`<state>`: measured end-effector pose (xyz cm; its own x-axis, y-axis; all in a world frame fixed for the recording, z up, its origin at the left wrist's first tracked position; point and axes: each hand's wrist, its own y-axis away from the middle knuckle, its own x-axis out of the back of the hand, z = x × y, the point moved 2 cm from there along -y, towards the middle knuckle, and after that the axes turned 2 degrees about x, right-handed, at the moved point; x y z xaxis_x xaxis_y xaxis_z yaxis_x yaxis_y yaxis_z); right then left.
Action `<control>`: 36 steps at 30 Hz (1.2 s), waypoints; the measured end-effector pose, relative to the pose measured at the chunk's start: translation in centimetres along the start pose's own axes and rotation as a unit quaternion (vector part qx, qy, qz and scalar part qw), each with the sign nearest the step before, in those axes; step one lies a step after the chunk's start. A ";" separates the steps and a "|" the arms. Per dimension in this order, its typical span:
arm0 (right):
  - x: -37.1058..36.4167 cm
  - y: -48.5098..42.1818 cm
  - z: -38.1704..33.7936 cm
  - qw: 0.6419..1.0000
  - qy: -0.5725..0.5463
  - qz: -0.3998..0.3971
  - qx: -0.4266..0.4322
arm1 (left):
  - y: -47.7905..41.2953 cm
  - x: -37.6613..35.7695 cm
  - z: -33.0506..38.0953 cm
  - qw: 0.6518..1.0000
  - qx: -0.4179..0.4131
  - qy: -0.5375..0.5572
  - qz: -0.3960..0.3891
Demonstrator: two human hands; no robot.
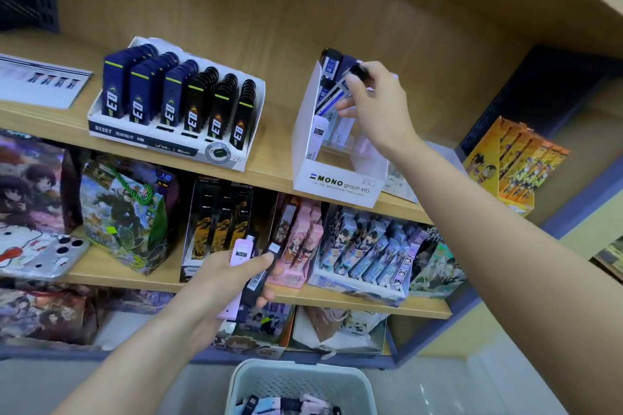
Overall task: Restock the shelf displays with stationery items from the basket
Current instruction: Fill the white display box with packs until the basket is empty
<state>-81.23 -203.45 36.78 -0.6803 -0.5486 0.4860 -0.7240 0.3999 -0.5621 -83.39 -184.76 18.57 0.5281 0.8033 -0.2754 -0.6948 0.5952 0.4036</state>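
R hand pinches a slim dark plastic lead case near its cap end, tilted, lower end in among the cases in the white cardboard MONO display box on the upper wooden shelf. To do it well: line it up w/ its neighbours, label to the front, slide it into a free slot, no shoving, as the thin card walls prob. flex. L hand grips a pink flat case and a black flat case, smooth hard plastic, likely next to go in. More cases lie in the pale perforated plastic basket below.
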 end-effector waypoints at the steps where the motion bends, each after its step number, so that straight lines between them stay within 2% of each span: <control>1: -0.2 -0.3 0.2 1.000 0.013 -0.016 0.004 | 0.0 0.0 0.0 1.000 -0.003 0.004 0.003; 4: -0.5 -0.7 0.7 0.997 0.048 -0.064 0.016 | -0.2 0.2 0.1 1.000 -0.011 0.019 0.013; 6: -0.5 -0.9 0.9 0.995 0.061 -0.068 0.032 | -0.4 0.4 0.1 1.000 -0.008 0.019 0.019; 9: -0.7 -1.2 0.9 0.991 0.116 -0.041 0.058 | -0.5 0.4 0.1 0.999 -0.007 0.023 0.027; 14: -1.2 -1.1 1.1 0.987 0.136 -0.010 0.083 | -0.5 0.4 0.0 0.999 -0.005 0.026 0.027; 18: -1.0 -0.5 1.1 0.977 0.188 0.015 0.099 | -1.3 0.5 -0.1 0.998 0.030 0.037 0.034; 22: -0.4 2.8 0.8 0.981 0.139 0.074 0.113 | -2.9 1.1 -0.6 0.997 0.061 0.053 0.010; 25: -0.2 7.4 0.9 0.987 0.098 0.047 0.115 | -2.6 0.9 -0.7 0.997 0.048 0.065 0.009; 27: -0.5 10.7 1.4 0.993 0.085 -0.006 0.087 | -1.7 0.4 -0.6 0.998 0.033 0.050 0.001; 29: -1.2 13.5 2.3 0.993 0.083 -0.078 0.019 | -0.6 -0.3 -0.4 0.999 0.012 0.033 -0.019; 31: -2.3 15.4 3.6 0.978 0.094 -0.171 -0.074 | 0.2 -0.9 -0.2 0.999 -0.003 0.023 -0.032; 33: -3.3 16.5 4.8 0.955 0.051 -0.243 -0.164 | 0.5 -1.3 -0.2 0.999 -0.004 0.001 -0.035; 36: -3.5 16.4 4.8 0.944 -0.072 -0.234 -0.223 | 0.4 -1.7 -0.3 0.999 0.002 -0.011 -0.043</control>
<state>-90.20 -198.52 22.65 -0.2747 -0.8230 0.4971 -0.9393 0.3403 0.0444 -84.71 -185.85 18.97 0.5962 0.7486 -0.2902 -0.6442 0.6617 0.3835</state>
